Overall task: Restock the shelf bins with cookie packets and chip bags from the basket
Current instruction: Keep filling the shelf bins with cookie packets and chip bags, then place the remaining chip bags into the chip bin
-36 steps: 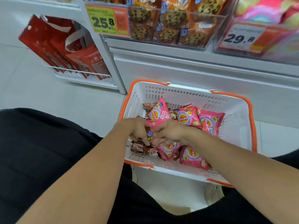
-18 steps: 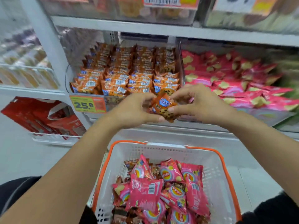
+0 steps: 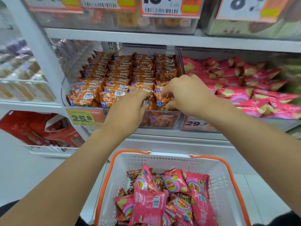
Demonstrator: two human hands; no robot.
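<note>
**Both hands at front of cookie bin**

Both hands were at the front edge of the clear cookie bin (image 3: pixel 161 119) on the middle shelf (image 3: pixel 162 39). Left hand (image 3: pixel 128 108) had its fingers curled over a cookie packet (image 3: pixel 146 100) in the front row, w/ the packet's barcode end showing under the fingertips. Right hand (image 3: pixel 187 95) was just beside it, fingers bent & spread over the next packets (image 3: pixel 160 101) at the bin's front right corner; can't tell whether it actually gripped one or only touched them. Rest of the bin was packed w/ orange packets in rows back to the rear wall. Chip bin (image 3: pixel 244 88) sat right beside it, to the right, full of pink chip bags. Price tags "25.8" (image 3: pixel 82 118) and "29.8" (image 3: pixel 197 123) hung on the bins' front edges. Basket (image 3: pixel 164 158), white w/ orange rim, sat below the shelf between the forearms, holding pink chip bags (image 3: pixel 174 183) and a few brown cookie packets (image 3: pixel 133 174) near its back left corner.
</note>
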